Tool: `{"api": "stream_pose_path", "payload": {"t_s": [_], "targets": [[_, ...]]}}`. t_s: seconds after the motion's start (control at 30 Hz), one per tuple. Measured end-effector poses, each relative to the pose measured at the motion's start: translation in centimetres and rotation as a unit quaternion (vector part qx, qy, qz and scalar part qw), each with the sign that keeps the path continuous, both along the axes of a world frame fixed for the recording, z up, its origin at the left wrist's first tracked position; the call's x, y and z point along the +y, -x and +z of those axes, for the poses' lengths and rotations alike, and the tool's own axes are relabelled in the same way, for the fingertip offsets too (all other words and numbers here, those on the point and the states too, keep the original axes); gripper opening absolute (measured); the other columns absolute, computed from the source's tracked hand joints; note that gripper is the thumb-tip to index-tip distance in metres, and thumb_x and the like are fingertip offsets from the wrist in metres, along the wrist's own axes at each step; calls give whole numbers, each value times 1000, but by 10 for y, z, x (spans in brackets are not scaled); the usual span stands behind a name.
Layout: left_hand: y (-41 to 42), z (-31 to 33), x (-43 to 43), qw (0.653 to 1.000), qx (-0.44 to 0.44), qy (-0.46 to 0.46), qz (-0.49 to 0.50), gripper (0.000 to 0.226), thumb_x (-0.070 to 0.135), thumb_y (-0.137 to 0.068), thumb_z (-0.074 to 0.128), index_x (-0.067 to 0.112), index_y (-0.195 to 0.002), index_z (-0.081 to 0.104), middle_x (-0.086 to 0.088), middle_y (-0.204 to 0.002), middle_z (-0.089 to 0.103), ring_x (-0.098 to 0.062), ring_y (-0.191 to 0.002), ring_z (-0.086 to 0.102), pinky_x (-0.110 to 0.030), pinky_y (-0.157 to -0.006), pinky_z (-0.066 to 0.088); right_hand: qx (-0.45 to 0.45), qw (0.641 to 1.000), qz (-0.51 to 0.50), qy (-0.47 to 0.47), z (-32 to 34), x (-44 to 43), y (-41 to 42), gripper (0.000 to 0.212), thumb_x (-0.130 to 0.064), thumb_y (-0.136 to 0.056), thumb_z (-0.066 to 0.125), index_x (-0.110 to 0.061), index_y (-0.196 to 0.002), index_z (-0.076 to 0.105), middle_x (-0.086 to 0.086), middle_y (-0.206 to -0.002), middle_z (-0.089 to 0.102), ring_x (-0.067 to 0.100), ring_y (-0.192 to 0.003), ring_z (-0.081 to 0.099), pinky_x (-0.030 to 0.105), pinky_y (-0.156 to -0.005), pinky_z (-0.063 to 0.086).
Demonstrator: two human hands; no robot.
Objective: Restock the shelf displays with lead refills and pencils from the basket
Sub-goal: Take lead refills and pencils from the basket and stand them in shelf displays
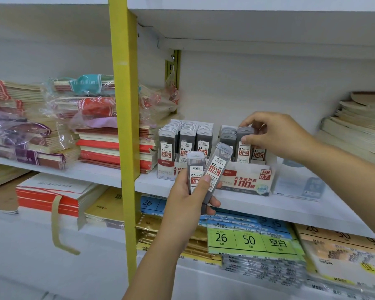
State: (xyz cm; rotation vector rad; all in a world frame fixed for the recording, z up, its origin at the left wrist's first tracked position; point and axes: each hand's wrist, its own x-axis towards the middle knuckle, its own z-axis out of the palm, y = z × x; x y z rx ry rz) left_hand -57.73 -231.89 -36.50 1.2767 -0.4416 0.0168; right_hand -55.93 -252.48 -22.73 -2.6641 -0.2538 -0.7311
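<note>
Two display boxes of lead refill cases stand on the white shelf: a 0.5 HB display on the left and a 0.7 HB display on the right. My left hand grips two refill cases in front of them, a 0.5 case and a tilted 0.7 case. My right hand pinches the top of a 0.7 refill case that stands in the middle row of the 0.7 display. No basket or pencils are in view.
A yellow upright post divides the shelving. Stacks of wrapped notebooks fill the shelf on its left. Paper stacks lie at the far right. Loose-leaf packs lie on the shelf below.
</note>
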Motion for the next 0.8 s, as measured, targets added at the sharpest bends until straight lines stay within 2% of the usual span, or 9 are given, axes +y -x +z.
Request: {"api": "stream_pose_path", "payload": {"t_s": [0.13,0.23,0.33,0.4,0.43,0.5,0.6,0.7,0.8], "targets": [[2,2,1,1000,1,0,-2,15,32,-100,56,41,-113,60,7,-99,76,-13,-66,70,-26,-59,58,-90,974,-92,187,-10,0,-5,32,-42,-84,68,-31,-114,69,-8,-91,44,11,-92,37,28,-70,30],[3,3,1,1000,1,0,-3,15,32,-100,56,41,-112,61,7,-97,76,-13,-66,70,-26,-58,58,-136,951,-132,243,-17,3,0,41,-42,-87,65,-27,-125,64,-7,-94,40,14,-95,36,29,-72,29],[4,4,0,1000,-4,-8,-8,15,34,-101,55,43,-112,60,8,-99,76,-13,-67,71,-25,-59,58,-169,969,-103,147,-21,13,16,31,-39,-90,58,-27,-118,66,-11,-91,47,9,-90,42,27,-71,35],[5,5,-1,1000,-9,-11,-12,14,35,-100,55,45,-110,60,8,-99,77,-12,-68,71,-24,-59,57,-92,996,-4,-13,-24,24,29,22,-45,-89,53,-39,-107,64,-19,-84,60,1,-80,54,16,-67,43],[5,5,-2,1000,-11,-11,-14,14,36,-100,55,46,-108,61,8,-99,76,-13,-68,71,-23,-59,57,-29,994,52,-97,-28,32,35,18,-45,-88,54,-41,-104,62,-21,-84,65,-2,-76,60,10,-62,45],[6,5,-5,1000,-10,-12,-18,14,35,-100,56,46,-106,62,7,-98,76,-14,-68,71,-23,-58,56,63,970,115,-203,-37,42,41,15,-36,-90,62,-38,-105,63,-21,-87,70,-1,-70,66,11,-57,48],[7,4,-7,1000,3,-8,-30,14,32,-101,55,42,-109,61,6,-98,76,-13,-68,70,-25,-59,57,47,962,103,-248,-37,39,40,20,-22,-90,66,-35,-105,60,-11,-86,73,3,-66,68,15,-55,49],[5,5,-7,999,24,2,-41,20,21,-102,54,39,-105,61,2,-102,76,-13,-69,69,-27,-61,58,-92,954,56,-279,-12,17,35,24,-24,-91,65,-41,-99,50,-8,-90,68,-6,-67,65,12,-53,48],[2,4,-5,999,22,3,-35,18,17,-105,45,29,-116,52,2,-100,77,-13,-71,70,-28,-64,60,-172,976,17,-132,7,-1,29,27,-25,-89,66,-38,-96,43,-17,-87,63,-16,-72,57,1,-60,40]]}}
